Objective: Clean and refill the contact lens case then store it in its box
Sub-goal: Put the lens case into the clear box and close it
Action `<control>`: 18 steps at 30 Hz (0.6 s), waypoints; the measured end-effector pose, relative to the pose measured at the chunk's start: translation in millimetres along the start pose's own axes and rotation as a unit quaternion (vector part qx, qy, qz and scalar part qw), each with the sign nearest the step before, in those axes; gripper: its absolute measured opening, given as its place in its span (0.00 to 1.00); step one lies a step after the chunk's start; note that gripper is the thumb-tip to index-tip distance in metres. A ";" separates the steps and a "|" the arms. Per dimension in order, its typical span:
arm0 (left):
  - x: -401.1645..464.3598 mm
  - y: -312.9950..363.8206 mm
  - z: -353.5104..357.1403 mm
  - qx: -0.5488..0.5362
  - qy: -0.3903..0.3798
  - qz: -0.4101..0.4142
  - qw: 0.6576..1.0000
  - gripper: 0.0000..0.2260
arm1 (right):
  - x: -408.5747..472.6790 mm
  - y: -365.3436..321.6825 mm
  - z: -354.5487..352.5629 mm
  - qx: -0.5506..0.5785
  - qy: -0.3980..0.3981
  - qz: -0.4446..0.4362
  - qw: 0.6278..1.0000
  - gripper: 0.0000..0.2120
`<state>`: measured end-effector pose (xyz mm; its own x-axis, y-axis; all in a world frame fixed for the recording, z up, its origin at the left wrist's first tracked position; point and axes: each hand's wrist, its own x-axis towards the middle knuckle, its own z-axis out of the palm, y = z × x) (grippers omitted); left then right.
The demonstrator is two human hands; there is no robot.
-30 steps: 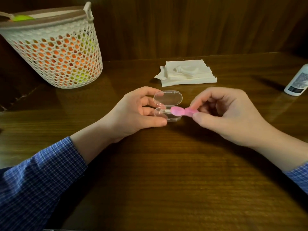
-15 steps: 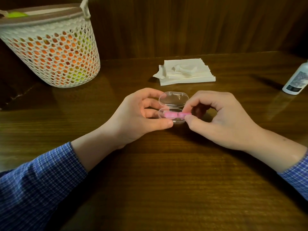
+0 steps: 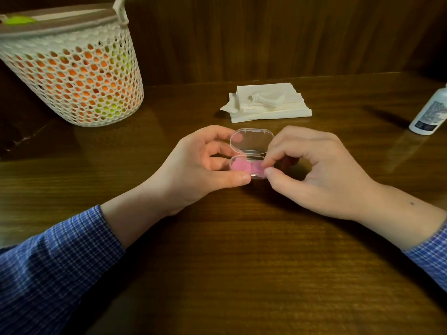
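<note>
A small clear plastic box point(image 3: 251, 143) stands open on the wooden table, its lid tilted up at the back. The pink contact lens case point(image 3: 242, 166) lies inside the box's bottom half. My left hand point(image 3: 203, 163) grips the box's left end between thumb and fingers. My right hand point(image 3: 314, 170) pinches at the right end of the pink case, thumb and forefinger at the box's rim. The case's right cup is partly hidden by my right fingers.
A stack of white tissues point(image 3: 268, 102) lies behind the box. A white solution bottle point(image 3: 429, 112) stands at the far right edge. A white mesh basket point(image 3: 72, 68) holding orange and green things stands at the back left. A wooden wall runs behind the table.
My right hand has carried the pink case leftward from outside the box into its bottom half. The left hand kept hold of the open box.
</note>
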<state>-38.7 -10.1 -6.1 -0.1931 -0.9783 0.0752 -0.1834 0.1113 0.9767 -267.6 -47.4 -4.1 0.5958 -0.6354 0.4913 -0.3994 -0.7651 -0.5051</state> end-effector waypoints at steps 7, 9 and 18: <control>0.9 -0.7 -0.7 -0.021 -0.002 0.017 1.000 0.28 | 2.4 -1.1 0.8 0.085 0.078 0.180 0.977 0.10; 1.3 -2.8 -1.7 -0.032 -0.011 0.021 0.999 0.27 | 5.5 0.4 -1.0 0.233 0.034 0.254 0.938 0.15; 1.6 -4.1 -4.5 -0.083 -0.030 0.037 0.995 0.20 | 7.5 -0.8 -4.2 0.472 -0.041 0.275 0.836 0.13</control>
<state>-34.0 -12.8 -9.1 -0.2575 -0.9559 0.1414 -0.0053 0.1477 0.9890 -265.8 -52.0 2.9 0.5648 -0.8247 -0.0303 0.0770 0.0892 -0.9930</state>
